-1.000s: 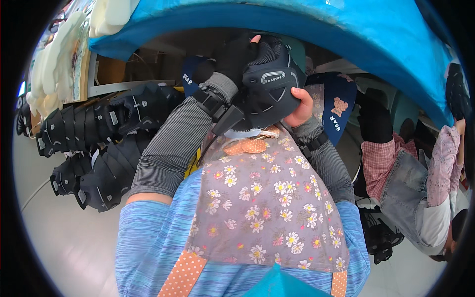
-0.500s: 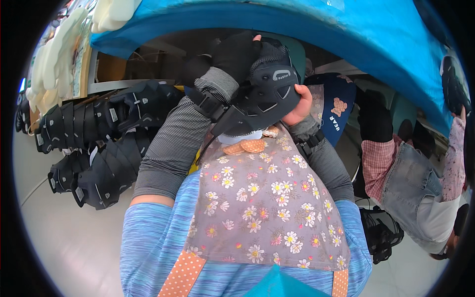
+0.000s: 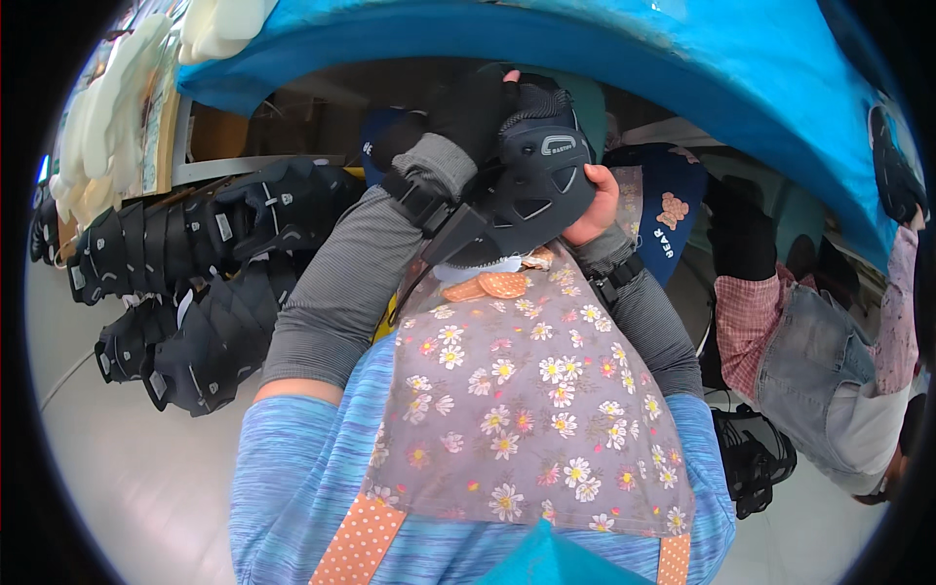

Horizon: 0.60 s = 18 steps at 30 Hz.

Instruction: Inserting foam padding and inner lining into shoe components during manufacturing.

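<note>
A black boot-like shell [image 3: 531, 200] with slots, a light printed mark and a ribbed fabric part at its far end is held up in front of my apron. My right hand [image 3: 597, 207], bare at the fingers, grips its right edge with the thumb on top. In a black glove, my left hand [image 3: 463, 117] is closed at the shell's far left side. One bare fingertip shows beyond the glove; the other fingers are hidden. Black buckled bands sit on both my grey-striped sleeves. A pale curved edge [image 3: 478, 268] shows below the shell.
Stacks of similar black shells [image 3: 175, 239] lie at the left. Blue-covered table [image 3: 624, 58] curves across the far side. White foot-shaped forms [image 3: 122, 107] stand at the far left. A co-worker [image 3: 819, 370] at the right holds a black piece [image 3: 895, 161]; black gear [image 3: 751, 458] lies on the floor.
The shell and both hands have shifted very slightly to the right. My grip looks the same. The co-worker has hardly moved.
</note>
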Each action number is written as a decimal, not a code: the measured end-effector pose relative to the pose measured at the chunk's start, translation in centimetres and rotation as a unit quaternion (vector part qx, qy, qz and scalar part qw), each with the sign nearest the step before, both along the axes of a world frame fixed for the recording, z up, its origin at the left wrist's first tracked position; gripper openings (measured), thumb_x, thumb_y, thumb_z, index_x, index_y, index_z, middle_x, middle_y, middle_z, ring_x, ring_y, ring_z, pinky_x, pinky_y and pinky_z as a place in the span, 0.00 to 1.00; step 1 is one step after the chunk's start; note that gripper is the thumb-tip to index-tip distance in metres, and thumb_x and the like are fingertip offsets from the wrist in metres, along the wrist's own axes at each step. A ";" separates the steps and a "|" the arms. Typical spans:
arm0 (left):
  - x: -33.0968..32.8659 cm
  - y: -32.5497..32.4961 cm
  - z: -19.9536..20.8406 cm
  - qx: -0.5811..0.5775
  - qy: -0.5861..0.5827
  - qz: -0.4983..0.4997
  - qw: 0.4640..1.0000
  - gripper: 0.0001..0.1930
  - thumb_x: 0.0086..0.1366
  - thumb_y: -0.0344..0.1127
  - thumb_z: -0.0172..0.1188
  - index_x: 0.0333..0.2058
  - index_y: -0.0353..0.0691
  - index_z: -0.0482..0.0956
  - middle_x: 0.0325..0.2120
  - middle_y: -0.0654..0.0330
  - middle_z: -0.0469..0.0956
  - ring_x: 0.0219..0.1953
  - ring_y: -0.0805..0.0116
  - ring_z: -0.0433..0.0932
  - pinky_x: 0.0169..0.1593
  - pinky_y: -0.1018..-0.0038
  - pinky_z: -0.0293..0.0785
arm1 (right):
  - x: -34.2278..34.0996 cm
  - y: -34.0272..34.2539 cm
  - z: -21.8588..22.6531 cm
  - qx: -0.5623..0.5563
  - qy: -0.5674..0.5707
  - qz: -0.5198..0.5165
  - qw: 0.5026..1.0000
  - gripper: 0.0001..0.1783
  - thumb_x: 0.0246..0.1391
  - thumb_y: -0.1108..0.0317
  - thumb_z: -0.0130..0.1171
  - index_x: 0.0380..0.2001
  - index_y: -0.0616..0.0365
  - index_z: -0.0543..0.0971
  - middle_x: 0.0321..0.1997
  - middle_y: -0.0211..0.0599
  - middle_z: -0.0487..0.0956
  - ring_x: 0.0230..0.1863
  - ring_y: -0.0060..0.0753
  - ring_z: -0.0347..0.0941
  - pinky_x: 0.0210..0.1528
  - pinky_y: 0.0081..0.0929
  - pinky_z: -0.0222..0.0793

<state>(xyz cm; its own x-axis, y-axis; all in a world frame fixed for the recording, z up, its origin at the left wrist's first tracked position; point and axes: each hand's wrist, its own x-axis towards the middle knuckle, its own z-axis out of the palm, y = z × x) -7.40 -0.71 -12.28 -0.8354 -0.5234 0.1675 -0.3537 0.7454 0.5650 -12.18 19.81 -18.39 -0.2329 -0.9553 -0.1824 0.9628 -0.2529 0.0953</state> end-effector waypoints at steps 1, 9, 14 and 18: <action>0.2 -0.2 0.3 0.001 0.002 -0.001 1.000 0.22 0.71 0.50 0.46 0.30 0.38 0.80 0.27 0.48 0.80 0.31 0.48 0.79 0.37 0.60 0.73 | 0.1 -0.3 0.1 0.001 0.002 -0.001 1.000 0.34 0.52 0.59 0.49 0.61 0.68 0.64 0.62 0.57 0.69 0.62 0.56 0.67 0.65 0.54 0.60; -0.3 0.6 3.2 -0.130 -0.106 0.013 0.986 0.19 0.70 0.48 0.46 0.32 0.43 0.81 0.27 0.55 0.82 0.30 0.53 0.82 0.38 0.59 0.75 | 0.1 -0.3 0.5 0.003 0.001 -0.016 1.000 0.33 0.51 0.61 0.49 0.59 0.70 0.65 0.59 0.56 0.72 0.59 0.54 0.69 0.65 0.52 0.62; -0.5 0.4 1.4 -0.063 -0.143 0.013 0.988 0.19 0.70 0.48 0.46 0.34 0.43 0.81 0.33 0.54 0.82 0.37 0.53 0.81 0.40 0.60 0.76 | 0.0 -0.1 -0.1 0.023 0.001 -0.019 1.000 0.33 0.52 0.60 0.49 0.59 0.70 0.66 0.59 0.56 0.72 0.59 0.54 0.70 0.64 0.51 0.62; -0.5 -0.2 -0.7 0.007 -0.091 -0.019 0.996 0.18 0.71 0.47 0.45 0.39 0.41 0.79 0.35 0.51 0.81 0.38 0.52 0.80 0.43 0.61 0.75 | -0.1 0.0 -0.4 0.009 -0.004 -0.004 1.000 0.32 0.52 0.60 0.49 0.58 0.70 0.66 0.58 0.56 0.72 0.59 0.53 0.70 0.64 0.50 0.63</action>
<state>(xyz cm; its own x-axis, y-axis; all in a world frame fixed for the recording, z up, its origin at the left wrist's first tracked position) -7.93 -0.87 -12.99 -0.8703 -0.4925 0.0045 -0.4232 0.7525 0.5045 -12.30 19.85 -18.79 -0.2390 -0.9499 -0.2014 0.9598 -0.2625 0.0989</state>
